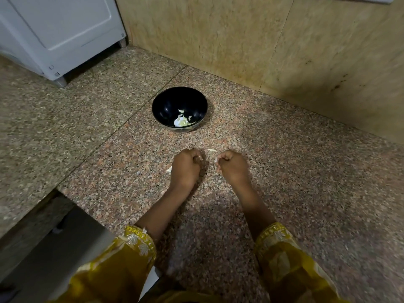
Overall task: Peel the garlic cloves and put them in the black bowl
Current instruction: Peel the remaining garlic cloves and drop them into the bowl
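Your left hand (185,166) and right hand (232,166) rest apart, fingers curled (gripping anything or not, I cannot tell), on the speckled granite counter (284,171) near the glossy round black bowl (166,106).

Black bowl (168,106) glossy – counter (284,171) speckled polished granite – sleeves (140,241) embroidered cloth.

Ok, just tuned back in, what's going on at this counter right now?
A person is peeling garlic on a speckled stone counter. Both hands sit curled side by side in front of the black bowl, which already holds a few pale peeled pieces. The right hand pinches a white bit at its fingers; whether the left hand holds anything is hidden. A scrap of skin lies on the counter just beyond the hands.
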